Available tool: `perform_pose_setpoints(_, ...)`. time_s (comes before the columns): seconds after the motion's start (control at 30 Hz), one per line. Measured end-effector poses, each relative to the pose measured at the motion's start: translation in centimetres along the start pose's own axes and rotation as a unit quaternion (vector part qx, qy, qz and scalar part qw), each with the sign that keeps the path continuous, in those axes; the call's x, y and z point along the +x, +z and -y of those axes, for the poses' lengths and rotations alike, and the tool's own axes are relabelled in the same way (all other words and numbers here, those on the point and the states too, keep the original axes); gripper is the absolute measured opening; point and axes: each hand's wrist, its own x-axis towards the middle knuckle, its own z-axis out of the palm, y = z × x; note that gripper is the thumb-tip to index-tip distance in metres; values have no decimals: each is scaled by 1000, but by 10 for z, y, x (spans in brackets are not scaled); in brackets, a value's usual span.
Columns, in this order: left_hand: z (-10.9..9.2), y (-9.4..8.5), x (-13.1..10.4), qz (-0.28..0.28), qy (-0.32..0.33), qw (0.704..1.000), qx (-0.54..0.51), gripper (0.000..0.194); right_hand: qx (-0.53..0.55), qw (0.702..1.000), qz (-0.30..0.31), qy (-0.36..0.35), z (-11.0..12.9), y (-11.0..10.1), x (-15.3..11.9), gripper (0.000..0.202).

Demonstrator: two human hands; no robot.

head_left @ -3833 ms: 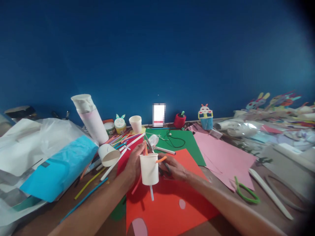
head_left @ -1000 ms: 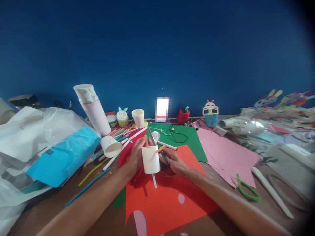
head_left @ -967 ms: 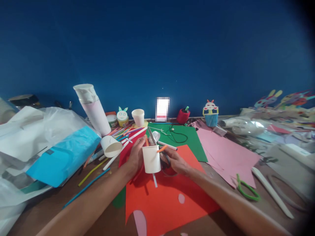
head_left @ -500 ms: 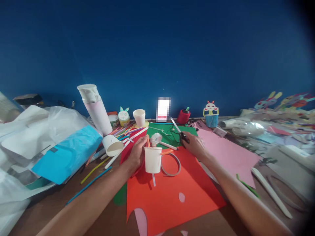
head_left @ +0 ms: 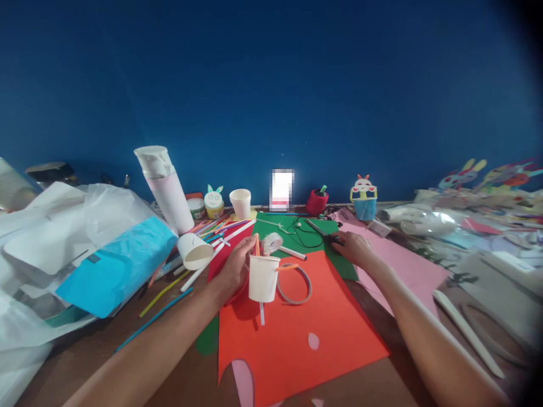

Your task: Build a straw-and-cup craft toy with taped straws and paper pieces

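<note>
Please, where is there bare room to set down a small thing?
The orange-red paper sheet is bare between the small pink paper scrap and the sheet's right edge. The large pink paper sheet is bare right of the right hand. It is crowded left of the left hand: coloured straws, tipped white paper cup.

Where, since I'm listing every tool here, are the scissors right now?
In the head view, right of centre: the scissors are at the fingers of the right hand, over the green sheet, in front of the red pot.
</note>
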Motion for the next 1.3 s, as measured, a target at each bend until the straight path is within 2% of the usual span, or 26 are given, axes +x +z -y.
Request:
perform_pose_setpoints(0.13, 1, -1, 0, -1, 0, 1000, 1, 26, 7, 1000, -4, 15, -5, 3, 2, 36)
perform_pose_setpoints(0.3, 2, -1, 0, 40, -16, 999, 17, 27, -8, 1000, -2, 25, -6, 2, 1, 36)
perform_pose_setpoints(0.57, -1, 5, -5, 51, -9, 999, 0, 20, -33, 999, 11, 25, -14, -1, 2, 36)
perform_pose_setpoints(0.77, -2, 7, -7, 64, -34, 997, 14, 20, -41, 999, 14, 29, -20, 1, 4, 35)
perform_pose_setpoints(1.0, 3, 3, -4, 94, -45, 994, 14, 15, 27, 999, 35, -22, -29, -2, 6, 29)
perform_pose_setpoints(1.1, 3, 4, -6, 113, -49, 992, 1, 16, 30, 999, -38, 10, -16, -5, 3, 28)
perform_pose_setpoints(1.17, 3, 5, -7, 123, -46, 991, -2, 15, 90, 990, -109, 0, 3, -8, -2, 31)
perform_pose_setpoints(1.2, 3, 6, -7, 126, -43, 991, -1, 14, 144, 981, -126, -27, 15, -9, -6, 32)
perform_pose_setpoints(1.23, 3, 6, -8, 127, -42, 991, 2, 13, 211, 967, -125, -66, 29, -9, -11, 34)
perform_pose_setpoints(1.3, 5, 6, -7, 124, -43, 991, 9, 12, 324, 933, -68, -143, 56, -8, -21, 39)
